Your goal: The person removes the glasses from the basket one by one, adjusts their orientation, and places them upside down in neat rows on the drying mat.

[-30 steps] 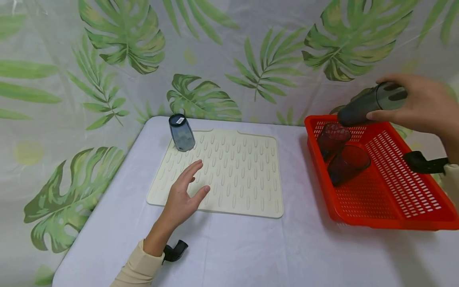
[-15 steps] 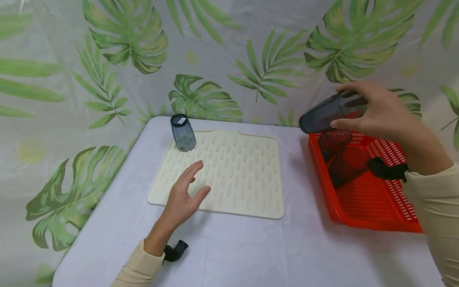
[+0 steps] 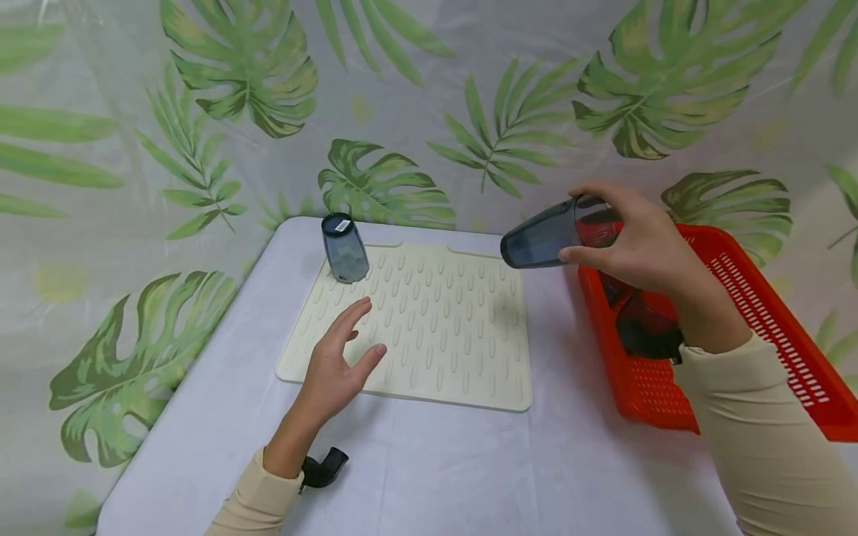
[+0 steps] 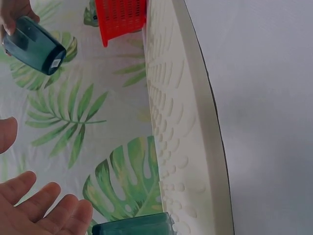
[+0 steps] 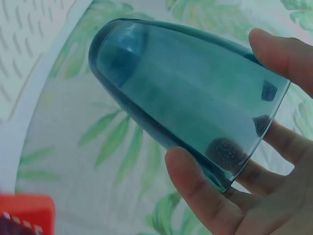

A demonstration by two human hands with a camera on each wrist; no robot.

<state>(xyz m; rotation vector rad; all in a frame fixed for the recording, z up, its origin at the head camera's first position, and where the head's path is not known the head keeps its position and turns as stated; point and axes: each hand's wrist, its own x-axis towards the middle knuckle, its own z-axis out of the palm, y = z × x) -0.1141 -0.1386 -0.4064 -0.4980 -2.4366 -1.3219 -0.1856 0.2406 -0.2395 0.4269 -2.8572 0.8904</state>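
Observation:
My right hand (image 3: 643, 242) grips a blue-tinted drinking glass (image 3: 541, 237) near its rim. The glass lies tilted on its side in the air, its base toward the left, between the mat and the basket. In the right wrist view, fingertips and thumb press around the rim end of that glass (image 5: 181, 88). My left hand (image 3: 338, 372) hovers over the near left part of the cream drying mat (image 3: 442, 335), fingers spread and holding nothing. A second blue glass (image 3: 345, 251) stands upside down on the mat's far left corner, a label on its base.
A red perforated basket (image 3: 606, 357) stands at the right, partly behind the right forearm. Inside it lies a dark glass (image 3: 643, 327), mostly covered by the arm. A leaf-patterned curtain (image 3: 496, 112) hangs behind the white-covered table (image 3: 442, 469).
My right hand has carried the glass leftward from over the basket toward the mat's far right corner. The left hand stays almost in place.

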